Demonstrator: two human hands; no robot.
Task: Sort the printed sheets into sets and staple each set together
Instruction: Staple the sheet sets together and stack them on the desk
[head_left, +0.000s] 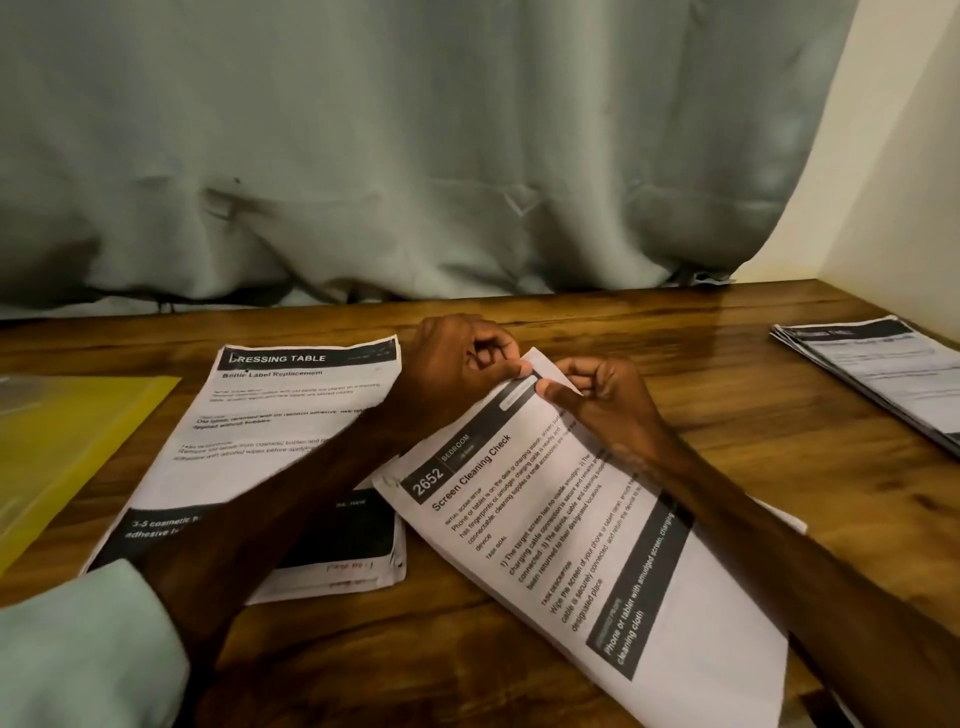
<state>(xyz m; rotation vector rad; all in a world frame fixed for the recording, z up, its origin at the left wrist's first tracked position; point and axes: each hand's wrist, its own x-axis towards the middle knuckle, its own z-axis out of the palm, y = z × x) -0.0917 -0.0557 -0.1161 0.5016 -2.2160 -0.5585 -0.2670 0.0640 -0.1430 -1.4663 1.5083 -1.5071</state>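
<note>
Sheets headed "Screen Cleaning Check" (561, 525) lie slanted on the wooden table (727, 415), running from the centre to the lower right of the frame. Their upper corner is lifted, and both hands meet there. The left hand (457, 364) has curled fingers, with thumb and forefinger pinching the corner. The right hand (605, 400) pinches the same corner from the other side, fingers closed together. Left of centre, a stack headed "Dressing Table" (291, 415) lies partly under the left forearm. A yellow folder (78, 441) sits at the left edge, and another printed stack (883, 374) at the right edge.
</note>
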